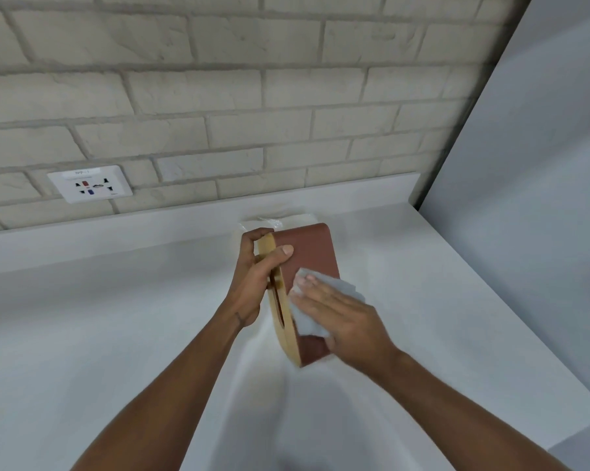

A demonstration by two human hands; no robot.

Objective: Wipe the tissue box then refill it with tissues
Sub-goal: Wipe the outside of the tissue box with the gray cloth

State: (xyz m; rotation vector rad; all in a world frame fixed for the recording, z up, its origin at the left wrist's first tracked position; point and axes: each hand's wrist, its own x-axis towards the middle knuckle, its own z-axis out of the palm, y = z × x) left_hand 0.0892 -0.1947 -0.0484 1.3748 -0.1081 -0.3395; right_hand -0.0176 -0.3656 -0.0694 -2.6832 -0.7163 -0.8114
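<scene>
Now standing at a big white counter [117, 334] under a pale brick wall [219, 96], with a wall plug [90, 183] low on the left.

Holding the tissue box [309, 263] up on its side, near the back of the counter. Brown on the wide side, yellow wood on the edge with the slot. Gripping that yellow edge with the left hand [256, 283], fingers wrapped shut around it, thumb lying on the brown side. Pressing a white wipe [324, 294] flat on the brown side with the right hand [337, 317], fingers held straight, not curled around anything.

Probably doing the wiping step, with the filling step not yet begun. Next, likely turning the box to rub the other sides, while holding it steady.

Seeing something white and crinkly [276, 222] behind the box, maybe the new tissues, but too hidden to tell. Not seeing inside the box at all. Not seeing the far side or the bottom either.
</scene>
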